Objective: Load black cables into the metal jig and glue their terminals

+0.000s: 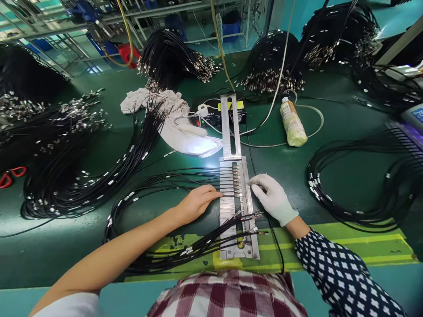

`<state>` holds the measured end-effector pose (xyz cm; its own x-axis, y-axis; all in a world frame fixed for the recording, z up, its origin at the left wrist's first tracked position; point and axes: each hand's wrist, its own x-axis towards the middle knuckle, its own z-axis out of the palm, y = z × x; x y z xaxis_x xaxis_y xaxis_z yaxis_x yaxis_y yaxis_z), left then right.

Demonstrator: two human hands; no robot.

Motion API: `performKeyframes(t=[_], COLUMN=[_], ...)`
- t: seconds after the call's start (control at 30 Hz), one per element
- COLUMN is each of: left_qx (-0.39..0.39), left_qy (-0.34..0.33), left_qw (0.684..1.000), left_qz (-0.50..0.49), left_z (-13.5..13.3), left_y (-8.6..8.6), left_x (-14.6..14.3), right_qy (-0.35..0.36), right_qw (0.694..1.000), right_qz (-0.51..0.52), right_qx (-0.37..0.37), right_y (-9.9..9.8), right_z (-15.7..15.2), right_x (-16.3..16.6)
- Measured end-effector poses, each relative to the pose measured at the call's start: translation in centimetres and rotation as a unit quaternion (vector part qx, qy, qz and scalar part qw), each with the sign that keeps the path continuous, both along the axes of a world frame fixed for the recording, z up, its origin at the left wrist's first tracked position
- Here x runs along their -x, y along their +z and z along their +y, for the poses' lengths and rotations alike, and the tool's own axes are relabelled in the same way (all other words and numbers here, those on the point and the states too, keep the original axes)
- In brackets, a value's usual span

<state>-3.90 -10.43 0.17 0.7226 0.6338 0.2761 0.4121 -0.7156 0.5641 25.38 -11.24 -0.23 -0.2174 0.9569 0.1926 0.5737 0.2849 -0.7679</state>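
A long metal fixture [248,207] lies lengthwise on the green table in front of me, with several black cables [185,178] laid across its slots, their bare ends in a row. My left hand [198,201], bare, rests on the cables at the fixture's left edge, fingers together and pinching a cable there. My right hand [271,196], in a white glove, touches the fixture's right rail with curled fingers. A loose bunch of cables [211,240] crosses the fixture's near end.
Large bundles of black cables [82,176] lie left, right and at the back. A white cloth [178,127], a small black control box [211,115], a second metal bar [230,127] and a bottle [292,125] sit beyond the fixture. Red scissors [9,175] lie far left.
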Motion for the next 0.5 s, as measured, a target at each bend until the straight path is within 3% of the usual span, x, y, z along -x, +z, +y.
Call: performKeyframes(t=[0.23, 0.37, 0.5], left_qx=[-0.010, -0.126, -0.217], left_qy=[0.009, 0.012, 0.107], left_qw=[1.000, 0.990, 0.961], left_qz=[0.005, 0.057, 0.136], left_z=[0.2, -1.1, -3.1], left_y=[-0.4, -0.8, -1.6], left_x=[-0.5, -0.5, -0.3], right_qy=[-0.002, -0.004, -0.016], right_qw=[1.000, 1.000, 1.000], right_qz=[-0.003, -0.002, 0.011], right_qx=[-0.002, -0.001, 0.018], right_y=[0.3, 0.3, -0.1], right_z=[0.0, 0.0, -0.1], right_x=[0.1, 0.1, 0.1])
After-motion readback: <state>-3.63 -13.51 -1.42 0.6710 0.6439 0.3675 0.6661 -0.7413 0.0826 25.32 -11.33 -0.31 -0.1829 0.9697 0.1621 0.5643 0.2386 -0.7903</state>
